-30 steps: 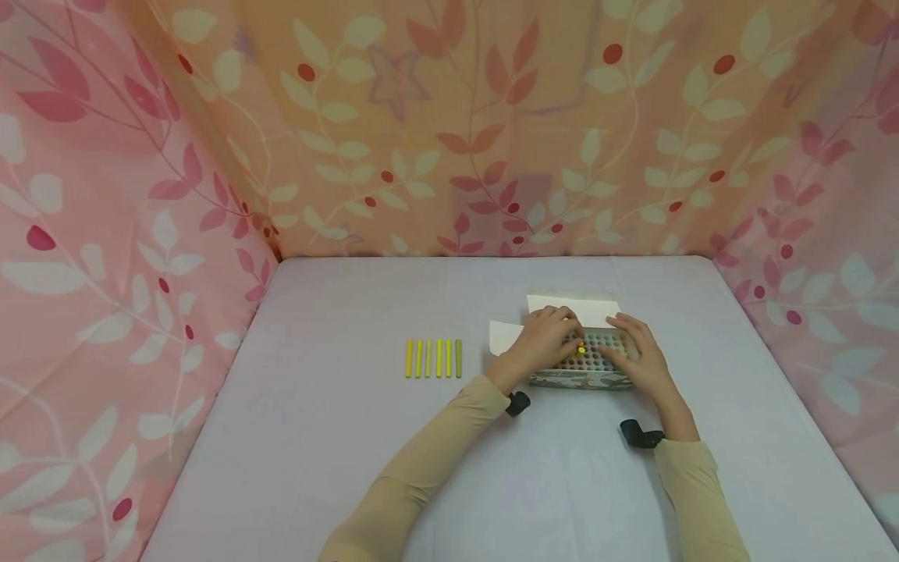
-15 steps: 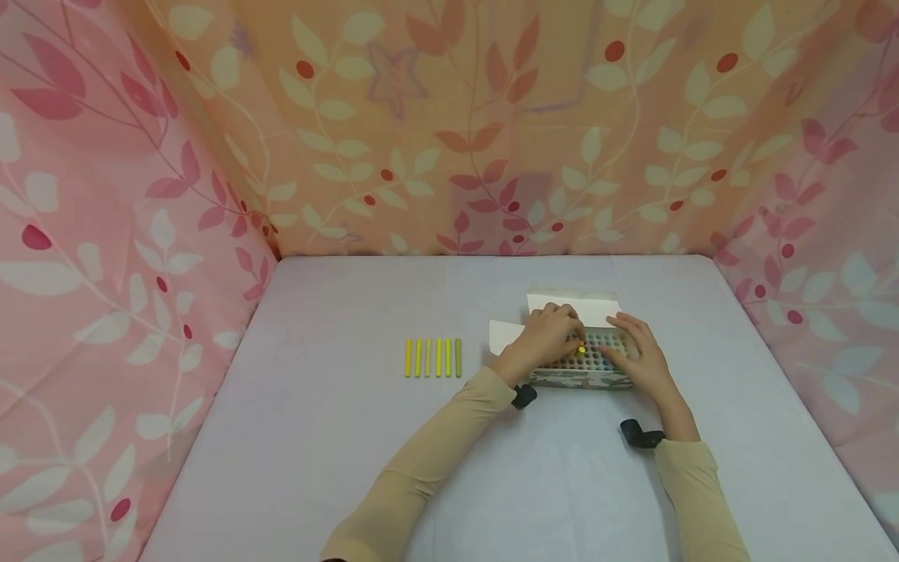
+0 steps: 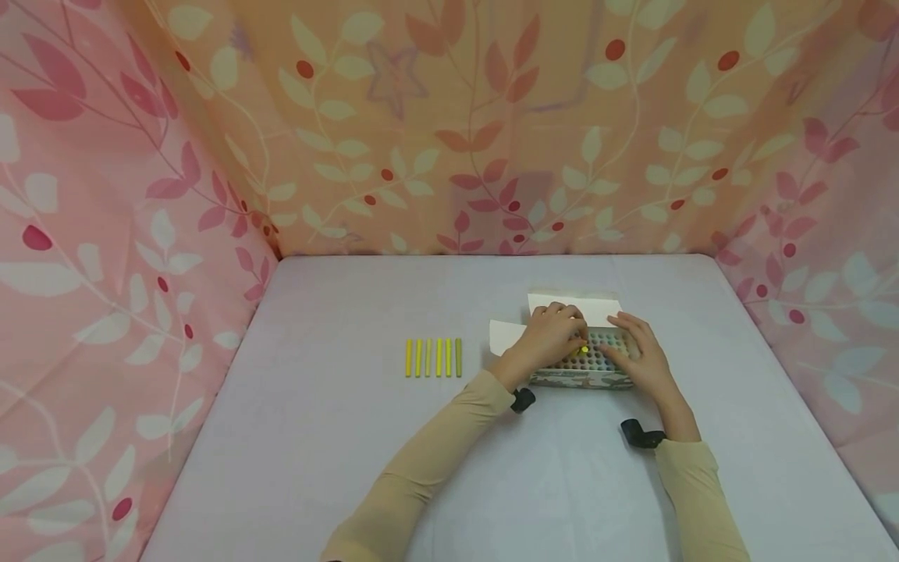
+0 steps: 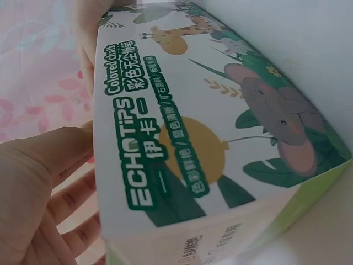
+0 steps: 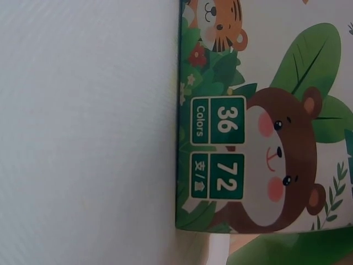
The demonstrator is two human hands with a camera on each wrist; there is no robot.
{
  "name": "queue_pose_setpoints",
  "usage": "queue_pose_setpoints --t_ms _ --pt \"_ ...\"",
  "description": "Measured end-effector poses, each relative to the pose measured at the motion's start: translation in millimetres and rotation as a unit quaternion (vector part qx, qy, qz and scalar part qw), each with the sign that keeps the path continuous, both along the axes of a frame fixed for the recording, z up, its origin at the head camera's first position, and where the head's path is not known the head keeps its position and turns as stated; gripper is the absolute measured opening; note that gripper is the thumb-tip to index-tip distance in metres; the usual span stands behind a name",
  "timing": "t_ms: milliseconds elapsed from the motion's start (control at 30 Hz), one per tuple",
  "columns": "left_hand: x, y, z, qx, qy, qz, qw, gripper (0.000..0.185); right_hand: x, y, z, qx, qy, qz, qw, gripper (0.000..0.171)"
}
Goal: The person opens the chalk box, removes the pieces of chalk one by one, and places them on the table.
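Observation:
The chalk box point(image 3: 579, 379) stands on the right half of the table, its flaps raised and rows of coloured chalk ends showing. My left hand point(image 3: 548, 336) reaches over its left part and pinches a yellow chalk stick point(image 3: 584, 350), whose bright end shows at the fingertips. My right hand point(image 3: 642, 359) rests at the box's right end, fingers spread near the back edge and thumb over the chalk rows. In the left wrist view, the printed box side point(image 4: 209, 132) fills most of the frame, with hand parts along the left. The right wrist view shows its bear print point(image 5: 270, 160).
Several yellow and greenish chalk sticks point(image 3: 438, 357) lie in a neat row on the white table point(image 3: 316, 437), left of the box. White flaps point(image 3: 506, 337) stick out at the box's left and back. Flowered curtains point(image 3: 449, 125) enclose the table at the back and sides.
My left hand and the yellow chalk stick have shifted very slightly to the right. The right hand, the box and the row of sticks stay in place.

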State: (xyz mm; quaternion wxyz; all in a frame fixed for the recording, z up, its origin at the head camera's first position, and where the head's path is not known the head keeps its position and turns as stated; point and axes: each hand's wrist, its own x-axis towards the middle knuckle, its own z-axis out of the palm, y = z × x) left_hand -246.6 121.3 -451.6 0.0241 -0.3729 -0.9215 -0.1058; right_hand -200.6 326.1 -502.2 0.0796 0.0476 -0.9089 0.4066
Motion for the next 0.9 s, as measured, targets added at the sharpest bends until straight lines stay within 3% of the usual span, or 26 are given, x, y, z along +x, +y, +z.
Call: queue_pose_setpoints --t_ms 167,367,633,900 --pt "0.3 0 -1.7 0.011 0.014 0.002 0.9998 0.018 -0.2 0 -0.8 0.003 0.003 0.002 1.000 0.057" --pt "1.2 -3 4.6 0.060 0.034 0.005 0.9976 0.019 -1.9 1 -1.4 0.009 0.010 0.006 1.000 0.058" --pt "3.2 -9 11.2 0.098 0.035 0.001 0.9946 0.018 -2.5 1 -1.2 0.007 0.007 0.009 1.000 0.057" --pt "7.0 -20 20.1 0.169 0.042 -0.001 0.9848 0.019 -0.5 1 -1.8 0.004 0.004 0.003 1.000 0.058"
